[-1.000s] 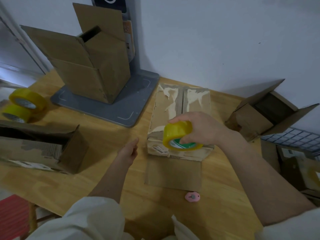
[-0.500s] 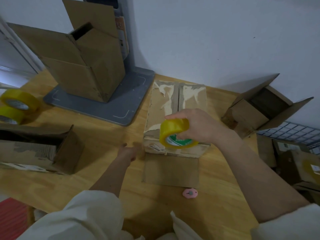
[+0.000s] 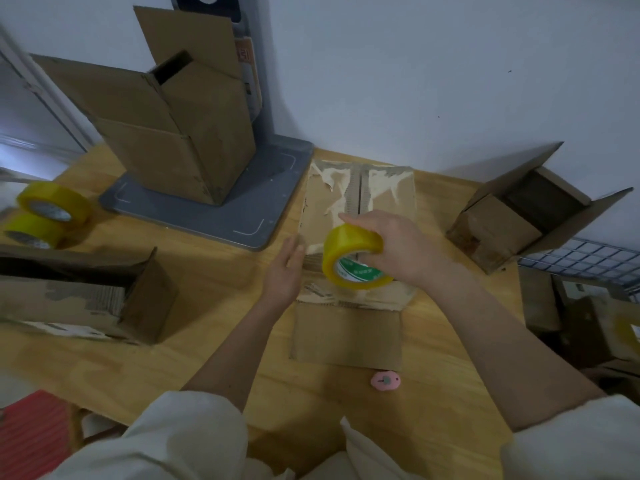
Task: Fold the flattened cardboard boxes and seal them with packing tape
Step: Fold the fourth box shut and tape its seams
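A folded cardboard box (image 3: 360, 192) with torn, worn top flaps stands in the middle of the wooden table (image 3: 214, 306); its near flap lies flat toward me. My right hand (image 3: 401, 247) grips a yellow roll of packing tape (image 3: 349, 252) just above the box's near top edge. My left hand (image 3: 285, 268) has straight fingers and touches the box's left side near its top corner.
An open box (image 3: 180, 133) stands on a grey base plate (image 3: 242, 213) at the back left. Two more tape rolls (image 3: 48, 216) lie at the far left. A box (image 3: 86, 296) lies on its side at left, another (image 3: 512, 216) at right. A pink cutter (image 3: 385, 381) lies near me.
My left hand has moved forward and right from the table to the box's left side. My right hand has kept the tape roll above the box.
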